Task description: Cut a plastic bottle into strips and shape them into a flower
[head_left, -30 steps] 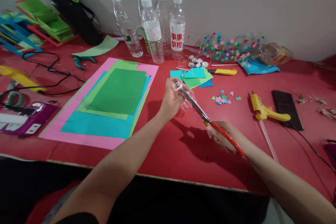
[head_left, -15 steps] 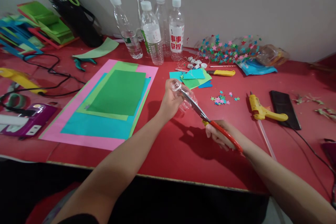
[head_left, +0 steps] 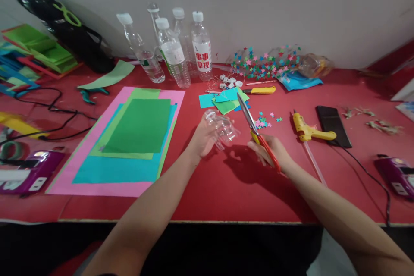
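My left hand (head_left: 204,138) is closed around a cut piece of clear plastic bottle (head_left: 225,128), its neck toward the upper left and its cut strips fanning to the right. In my right hand (head_left: 273,153) is a pair of scissors (head_left: 248,113) with red and yellow handles. The blades look closed and point up and to the left, apart from the bottle piece. Behind them lie small blue and green paper pieces (head_left: 226,99) and a scatter of star sequins (head_left: 263,121).
Stacked coloured paper (head_left: 136,125) covers the left of the red table. Several plastic bottles (head_left: 202,54) stand by the wall. A yellow utility knife (head_left: 262,90) lies behind the sequins. To the right are a yellow glue gun (head_left: 310,131), a black phone (head_left: 334,127) and a cable.
The scissors have come away from the bottle piece, and their blades now point more upward. The bottle piece has turned in my left hand. The whole view has shifted.
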Motion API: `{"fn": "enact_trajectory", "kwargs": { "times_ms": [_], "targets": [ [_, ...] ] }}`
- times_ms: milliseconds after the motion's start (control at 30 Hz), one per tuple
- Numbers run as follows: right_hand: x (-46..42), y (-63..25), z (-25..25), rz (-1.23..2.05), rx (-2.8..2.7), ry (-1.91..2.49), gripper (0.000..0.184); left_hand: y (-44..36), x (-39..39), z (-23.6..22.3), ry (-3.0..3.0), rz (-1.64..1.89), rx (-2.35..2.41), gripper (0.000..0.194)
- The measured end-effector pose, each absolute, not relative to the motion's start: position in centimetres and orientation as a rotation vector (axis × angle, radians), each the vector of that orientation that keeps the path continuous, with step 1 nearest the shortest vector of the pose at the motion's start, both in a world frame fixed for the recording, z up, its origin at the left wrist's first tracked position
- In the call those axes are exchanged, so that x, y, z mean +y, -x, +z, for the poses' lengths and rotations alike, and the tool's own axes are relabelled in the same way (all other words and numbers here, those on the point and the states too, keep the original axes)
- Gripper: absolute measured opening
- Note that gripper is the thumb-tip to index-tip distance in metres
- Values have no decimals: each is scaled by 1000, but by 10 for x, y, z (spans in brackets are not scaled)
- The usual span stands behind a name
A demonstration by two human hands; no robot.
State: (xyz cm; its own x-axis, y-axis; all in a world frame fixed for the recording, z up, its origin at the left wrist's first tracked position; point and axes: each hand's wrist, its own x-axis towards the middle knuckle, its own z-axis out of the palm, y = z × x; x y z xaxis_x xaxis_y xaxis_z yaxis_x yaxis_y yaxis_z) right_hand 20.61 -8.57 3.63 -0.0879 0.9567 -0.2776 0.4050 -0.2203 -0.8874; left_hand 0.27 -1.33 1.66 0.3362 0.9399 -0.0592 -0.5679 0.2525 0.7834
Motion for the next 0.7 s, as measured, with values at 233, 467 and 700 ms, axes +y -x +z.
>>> {"fn": "enact_trajectory", "kwargs": {
  "times_ms": [233, 467, 700],
  "targets": [
    [-78, -207, 26, 1020, -1541, 1710, 45, -13, -27, 15, -721, 978, 623, 64],
    [-76, -212, 23, 879, -1525, 1746, 48, -12, -24, 15, -679, 981, 689, 59],
    [-85, -207, 19, 793, -1643, 1689, 42, -20, -33, 15, -663, 884, 745, 71]
  ]
}}
